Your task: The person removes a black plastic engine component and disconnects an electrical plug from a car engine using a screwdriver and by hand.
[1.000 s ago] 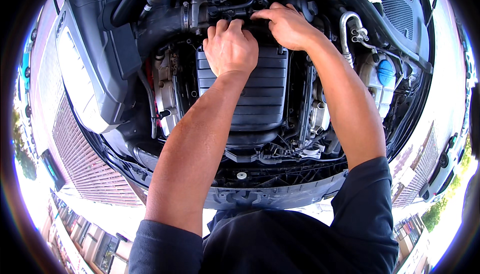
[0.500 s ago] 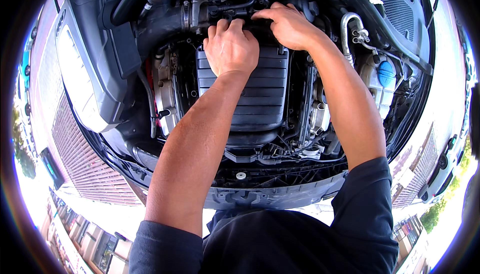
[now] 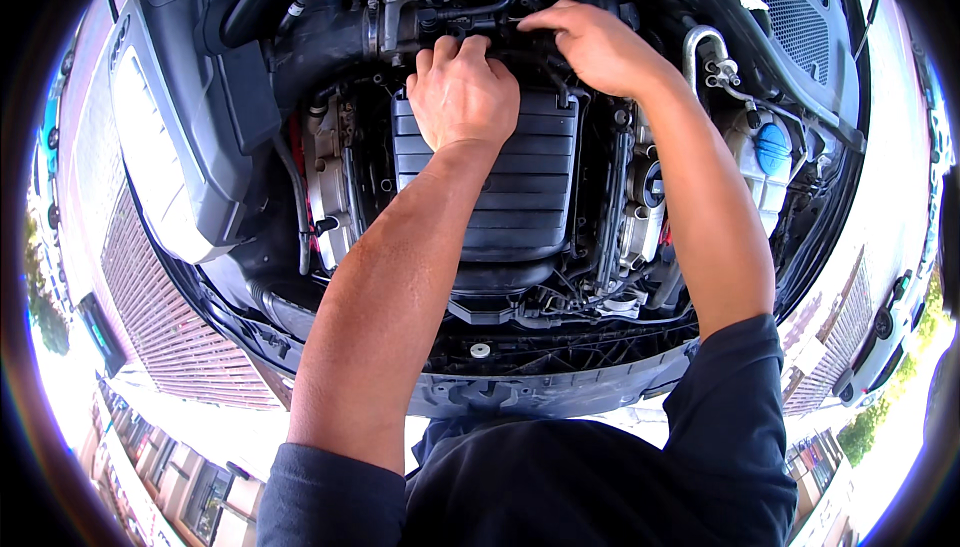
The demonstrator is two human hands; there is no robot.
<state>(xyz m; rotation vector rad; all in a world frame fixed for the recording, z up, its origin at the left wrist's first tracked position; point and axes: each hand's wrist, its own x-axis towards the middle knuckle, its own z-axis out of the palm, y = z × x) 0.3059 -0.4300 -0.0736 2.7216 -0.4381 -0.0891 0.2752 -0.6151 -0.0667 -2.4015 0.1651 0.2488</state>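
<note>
My left hand [image 3: 463, 95] rests at the back of a ribbed black engine cover [image 3: 515, 187]. Its fingers curl down over the rear edge, and their tips are hidden among the parts there. To the right, my right hand [image 3: 612, 52] hovers behind the cover's right rear corner. One finger stretches left toward the black hoses and fittings [image 3: 470, 19]; the other fingers are mostly hidden beneath the hand. No held object shows clearly in it. A wide black air pipe [image 3: 325, 52] with a metal clamp [image 3: 373, 29] lies left of my left hand.
On the left stands a large black plastic housing [image 3: 205, 117]. A bent metal pipe [image 3: 690, 52] and a white reservoir with a blue cap [image 3: 772, 149] are beside my right forearm. The car's front edge [image 3: 540, 392] runs close to my body.
My right hand has drawn back a little to the right, away from the fittings, and its wrist has turned slightly. The left hand has stayed in place.
</note>
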